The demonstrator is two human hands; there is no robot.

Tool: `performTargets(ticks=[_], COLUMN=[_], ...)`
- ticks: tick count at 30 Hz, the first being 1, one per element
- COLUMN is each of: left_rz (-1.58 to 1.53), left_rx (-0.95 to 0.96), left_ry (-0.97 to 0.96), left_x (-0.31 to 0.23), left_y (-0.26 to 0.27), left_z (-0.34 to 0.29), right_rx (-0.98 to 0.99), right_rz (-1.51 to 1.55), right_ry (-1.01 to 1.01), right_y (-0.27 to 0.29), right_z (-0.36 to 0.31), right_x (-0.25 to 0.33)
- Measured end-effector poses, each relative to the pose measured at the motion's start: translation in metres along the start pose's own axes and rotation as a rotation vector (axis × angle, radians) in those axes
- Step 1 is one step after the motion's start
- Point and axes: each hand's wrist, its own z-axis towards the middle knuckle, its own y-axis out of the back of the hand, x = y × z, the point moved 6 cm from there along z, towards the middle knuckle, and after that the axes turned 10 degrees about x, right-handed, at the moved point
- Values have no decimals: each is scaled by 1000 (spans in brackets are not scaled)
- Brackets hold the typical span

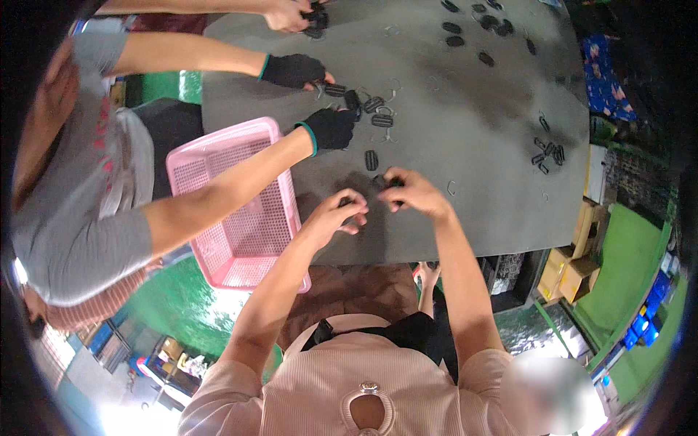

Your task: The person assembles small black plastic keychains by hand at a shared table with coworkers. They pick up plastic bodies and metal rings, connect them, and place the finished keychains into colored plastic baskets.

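Over the near edge of the grey table, my left hand is closed with a small dark piece between thumb and fingers; its shape is mostly hidden. Just to the right, my right hand pinches a black slotted buckle, partly covered by the fingers. The hands are close together but apart. Another black slotted buckle lies on the table just beyond them. Farther off lie several more buckles mixed with thin bent metal wire pieces.
A pink perforated basket stands against the table's left edge. Beside it, a co-worker's black-gloved hands handle buckles; another person's hand holds black pieces beyond. More buckles lie in a right-hand cluster and far back. Cardboard boxes stand right.
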Motion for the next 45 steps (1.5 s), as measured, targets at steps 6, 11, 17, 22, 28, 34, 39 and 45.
performTargets(ticks=[6,11,17,22,28,34,39,45], left_rz=[307,1031,972,911,1196,1214,1038,313], left_rx=[-577,-1012,-719,-407,-742,-676,-578,-649], left_ry=[-88,-347,-709,-616,-248,-313,-413,-470], left_x=[32,31,-11,-17,-33,-29,-23,4], left_y=[80,100,27,-10,8,7,8,39], left_z=[-144,-197,-158,-24,90,119,119,107], right_rx=[169,-242,-670,-922,-898,-368,-548,-617], right_rz=[-147,-664,-513,-994,-1212,36,-307,-1106], right_ry=[114,459,276,224,69,254,184,-26], right_y=[-175,-232,-83,36,70,97,126,106], right_z=[32,27,15,55,85,74,87,109], right_x=[28,57,31,43,40,2,32,66])
